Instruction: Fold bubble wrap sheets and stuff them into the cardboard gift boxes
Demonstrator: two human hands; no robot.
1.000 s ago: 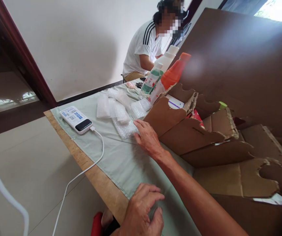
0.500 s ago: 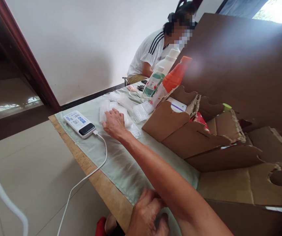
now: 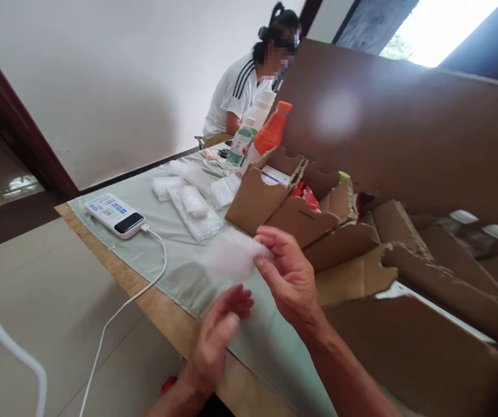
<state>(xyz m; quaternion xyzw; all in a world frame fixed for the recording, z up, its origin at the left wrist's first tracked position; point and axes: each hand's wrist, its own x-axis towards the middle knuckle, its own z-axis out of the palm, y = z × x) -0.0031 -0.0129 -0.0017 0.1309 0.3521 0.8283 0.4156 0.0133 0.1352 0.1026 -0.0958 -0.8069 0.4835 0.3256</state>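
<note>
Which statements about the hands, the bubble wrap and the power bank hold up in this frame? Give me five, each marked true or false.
1. The right hand holds a piece of bubble wrap in its fingers. True.
2. That piece is the only bubble wrap in view. False: several more pieces lie on the tablecloth.
3. The left hand is open. True.
4. A white cable is plugged into the power bank. True.
5. The power bank stands on end. False: it lies flat.
</note>
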